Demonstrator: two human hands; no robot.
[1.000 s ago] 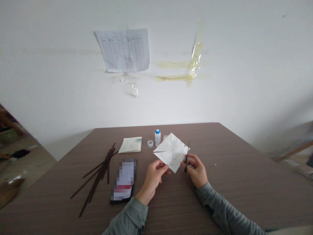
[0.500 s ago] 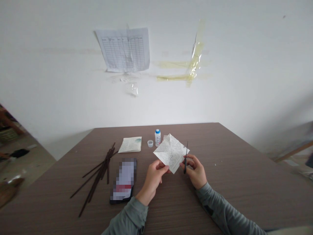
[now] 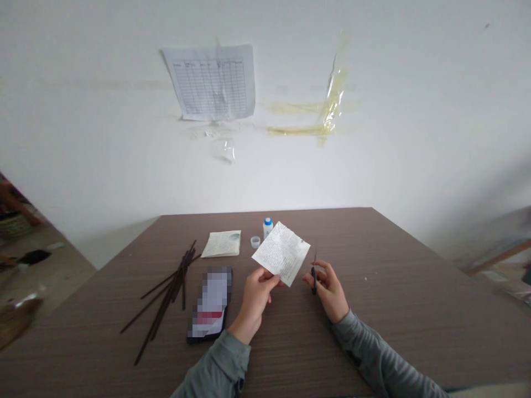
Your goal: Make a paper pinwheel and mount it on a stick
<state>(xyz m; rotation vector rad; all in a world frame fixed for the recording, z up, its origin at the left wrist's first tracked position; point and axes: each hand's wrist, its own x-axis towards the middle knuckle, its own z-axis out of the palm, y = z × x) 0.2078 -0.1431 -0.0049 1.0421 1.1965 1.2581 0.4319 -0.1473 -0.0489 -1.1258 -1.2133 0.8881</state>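
White handwritten paper (image 3: 282, 254) — a single sheet, pinched at its lower corner between the thumb and fingers of the left hand (image 3: 255, 298), held tilted above the tabletop (image 3: 373, 309). Right hand (image 3: 329, 290) just beside the sheet's lower right edge, not touching it, fingers curled shut around small black scissors (image 3: 314, 279). Blades pointed upward, thin and faint, hard to make out; handles mostly hidden inside the fingers. Writing on the sheet too small to read. Beyond the sheet, a white bottle with a blue cap (image 3: 267, 228), upright, its lower part hidden behind the paper's top edge — contents unseen through the opaque wall. Just to its left, a small translucent cup (image 3: 255, 241), upright, contents impossible to tell. Farther left on the tabletop, a folded printed paper (image 3: 222, 244), a loose bunch of thin dark sticks (image 3: 170, 293), and a phone (image 3: 209, 304) lying flat, its screen blurred out. Higher up, on the white wall (image 3: 373, 166), a printed grid sheet (image 3: 211, 83) and strips of yellowed tape (image 3: 327, 110).
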